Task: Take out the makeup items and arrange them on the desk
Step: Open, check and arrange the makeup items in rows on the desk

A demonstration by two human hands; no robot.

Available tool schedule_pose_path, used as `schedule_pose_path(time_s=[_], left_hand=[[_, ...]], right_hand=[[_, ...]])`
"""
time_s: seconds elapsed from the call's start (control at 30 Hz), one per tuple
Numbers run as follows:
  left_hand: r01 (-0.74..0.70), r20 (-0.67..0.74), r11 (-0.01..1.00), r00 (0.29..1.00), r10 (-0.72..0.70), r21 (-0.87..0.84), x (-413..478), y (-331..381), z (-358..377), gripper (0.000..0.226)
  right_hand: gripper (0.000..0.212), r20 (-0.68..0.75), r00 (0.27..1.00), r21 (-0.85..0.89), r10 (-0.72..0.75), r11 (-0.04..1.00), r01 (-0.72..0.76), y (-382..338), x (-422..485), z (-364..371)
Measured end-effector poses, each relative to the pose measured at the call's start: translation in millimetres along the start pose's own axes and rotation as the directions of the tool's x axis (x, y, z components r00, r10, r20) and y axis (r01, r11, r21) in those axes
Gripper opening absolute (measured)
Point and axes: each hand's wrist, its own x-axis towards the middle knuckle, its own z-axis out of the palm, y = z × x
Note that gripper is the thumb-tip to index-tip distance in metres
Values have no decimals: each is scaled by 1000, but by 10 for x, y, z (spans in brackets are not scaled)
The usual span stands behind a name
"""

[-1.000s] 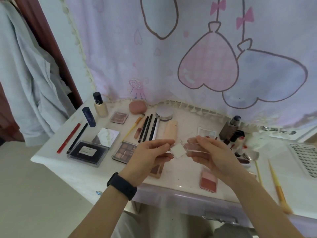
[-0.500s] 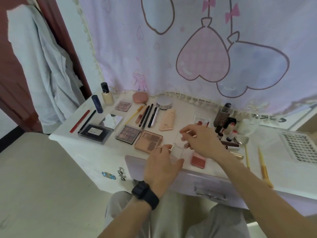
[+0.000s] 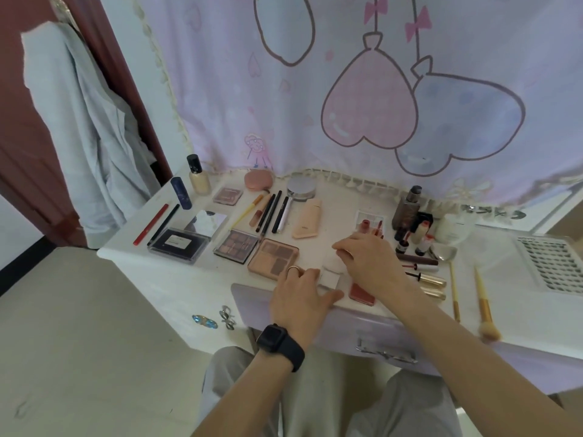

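Makeup lies spread over the white desk (image 3: 342, 227). A small clear square case (image 3: 330, 278) with a white pad in it sits near the front edge. My left hand (image 3: 299, 296), with a ring and a black watch, holds the case by its left and front sides. My right hand (image 3: 369, 263) has its bent fingers on the case's far side. Left of the hands lie a peach palette (image 3: 273, 258), a brown eyeshadow palette (image 3: 236, 246) and a black case (image 3: 179, 244). A pink blush (image 3: 362, 293) shows under my right wrist.
Pencils (image 3: 268, 212) and a peach tube (image 3: 307, 217) lie mid-desk, with a foundation bottle (image 3: 198, 179) at the back left. Small bottles (image 3: 410, 216) crowd the right, beside brushes (image 3: 484, 304) and a lash tray (image 3: 552, 263). A drawer handle (image 3: 386, 354) is below, and clothing (image 3: 85, 137) hangs at left.
Both hands came down from mid-air to the desk front with the clear case and white pad. The pad, pinched apart in my left hand before, now lies in the case.
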Motion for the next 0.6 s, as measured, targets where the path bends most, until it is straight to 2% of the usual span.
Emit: schedule_pose_path(time_s=[0.2, 0.6], left_hand=[[-34, -9, 999, 999, 34, -1, 9, -37, -8, 55], [-36, -24, 999, 999, 36, -14, 54, -27, 4, 55]], right_hand=[[24, -48, 999, -34, -2, 999, 1, 38, -53, 6], [32, -17, 999, -65, -34, 997, 33, -33, -47, -58]])
